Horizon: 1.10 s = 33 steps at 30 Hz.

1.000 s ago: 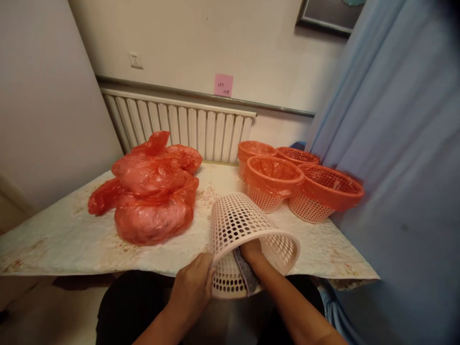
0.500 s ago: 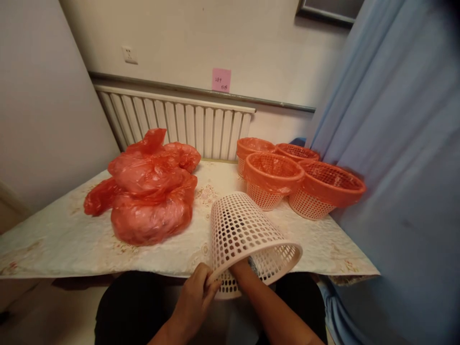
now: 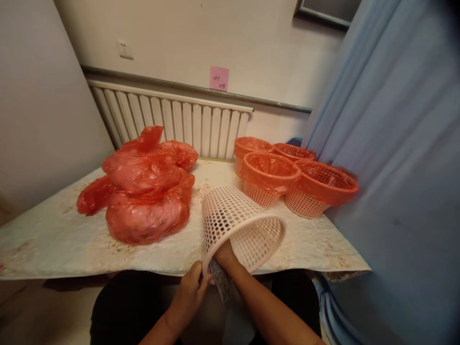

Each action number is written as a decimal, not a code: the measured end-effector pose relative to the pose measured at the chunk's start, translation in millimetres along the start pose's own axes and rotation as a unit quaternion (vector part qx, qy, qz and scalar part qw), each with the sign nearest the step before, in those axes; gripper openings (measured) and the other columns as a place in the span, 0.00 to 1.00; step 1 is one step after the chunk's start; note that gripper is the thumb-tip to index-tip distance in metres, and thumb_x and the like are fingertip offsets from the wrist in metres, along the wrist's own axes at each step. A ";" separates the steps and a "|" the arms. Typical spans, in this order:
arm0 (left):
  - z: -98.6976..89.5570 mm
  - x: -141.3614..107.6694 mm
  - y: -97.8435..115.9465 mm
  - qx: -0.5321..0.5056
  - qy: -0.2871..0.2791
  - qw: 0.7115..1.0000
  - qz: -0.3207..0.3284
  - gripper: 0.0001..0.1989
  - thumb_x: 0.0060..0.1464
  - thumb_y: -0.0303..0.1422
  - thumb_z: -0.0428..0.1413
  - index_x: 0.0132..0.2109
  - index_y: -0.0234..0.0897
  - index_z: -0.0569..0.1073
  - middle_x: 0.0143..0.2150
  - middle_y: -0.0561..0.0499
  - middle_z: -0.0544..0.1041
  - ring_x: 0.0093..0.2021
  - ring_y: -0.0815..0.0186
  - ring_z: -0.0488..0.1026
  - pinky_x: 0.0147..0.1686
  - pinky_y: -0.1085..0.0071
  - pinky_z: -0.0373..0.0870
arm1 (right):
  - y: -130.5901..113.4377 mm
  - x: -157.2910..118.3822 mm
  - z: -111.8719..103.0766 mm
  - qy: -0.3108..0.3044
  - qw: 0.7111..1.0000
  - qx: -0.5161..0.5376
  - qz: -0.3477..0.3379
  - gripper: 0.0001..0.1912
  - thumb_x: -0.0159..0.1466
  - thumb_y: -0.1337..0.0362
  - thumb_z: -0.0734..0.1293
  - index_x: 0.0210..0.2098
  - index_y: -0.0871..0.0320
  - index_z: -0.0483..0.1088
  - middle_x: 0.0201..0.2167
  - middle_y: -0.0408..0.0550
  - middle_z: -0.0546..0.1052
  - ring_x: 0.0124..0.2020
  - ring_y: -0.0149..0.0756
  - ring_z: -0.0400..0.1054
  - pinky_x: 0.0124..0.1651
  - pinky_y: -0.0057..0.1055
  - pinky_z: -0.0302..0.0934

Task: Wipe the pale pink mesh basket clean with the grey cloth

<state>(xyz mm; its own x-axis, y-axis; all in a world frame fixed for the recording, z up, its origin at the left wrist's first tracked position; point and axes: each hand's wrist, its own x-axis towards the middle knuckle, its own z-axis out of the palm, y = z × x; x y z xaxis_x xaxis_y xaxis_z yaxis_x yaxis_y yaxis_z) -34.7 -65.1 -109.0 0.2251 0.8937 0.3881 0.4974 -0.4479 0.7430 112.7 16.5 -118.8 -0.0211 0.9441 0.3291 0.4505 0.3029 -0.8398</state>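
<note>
White basket [image 3: 233,211] partly hides the right hand [image 3: 224,251].

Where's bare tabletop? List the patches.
Bare: the near left corner of the floral-clothed table, beside the red plastic bags; the gap between these and the pale perforated plastic basket; the near right corner. Crowded: back right, with four red-lined baskets.

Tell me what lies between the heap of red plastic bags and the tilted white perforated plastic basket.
In the head view, only a strip of pale floral tablecloth shows between the heap and the basket; no object rests there.
</note>
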 end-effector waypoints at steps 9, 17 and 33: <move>-38.1 44.1 24.7 0.056 -0.010 0.998 0.012 0.04 0.59 0.33 0.47 0.35 0.39 0.64 0.30 0.52 0.70 0.31 0.63 0.69 0.32 0.69 0.65 | 24.4 8.8 -48.5 -0.132 0.917 -0.375 0.022 0.15 0.64 0.69 0.58 0.46 0.54 0.72 0.46 0.54 0.73 0.47 0.43 0.66 0.47 0.34 0.60; -0.1 40.3 23.3 -0.038 0.037 0.997 -0.051 0.06 0.54 0.35 0.51 0.32 0.40 0.64 0.27 0.54 0.68 0.27 0.65 0.68 0.29 0.70 0.66 | 38.8 4.0 -42.2 -0.038 0.921 -0.376 0.089 0.22 0.63 0.71 0.56 0.53 0.52 0.69 0.44 0.53 0.71 0.47 0.42 0.65 0.48 0.33 0.58; -17.3 45.9 33.3 0.011 -0.016 1.000 0.007 0.08 0.63 0.37 0.44 0.36 0.40 0.63 0.27 0.54 0.70 0.28 0.64 0.70 0.30 0.70 0.64 | 6.7 -5.3 -8.4 -0.071 0.979 -0.190 0.018 0.22 0.58 0.68 0.64 0.52 0.50 0.70 0.46 0.44 0.75 0.45 0.34 0.69 0.48 0.26 0.62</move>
<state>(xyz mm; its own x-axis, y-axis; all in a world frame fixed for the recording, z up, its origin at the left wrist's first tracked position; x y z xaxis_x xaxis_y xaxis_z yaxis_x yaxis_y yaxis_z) -22.3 -39.5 -57.0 0.2594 0.8876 0.3807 0.5118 -0.4606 0.7252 123.3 12.4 -122.5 -0.1096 0.9702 0.2162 0.7518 0.2232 -0.6204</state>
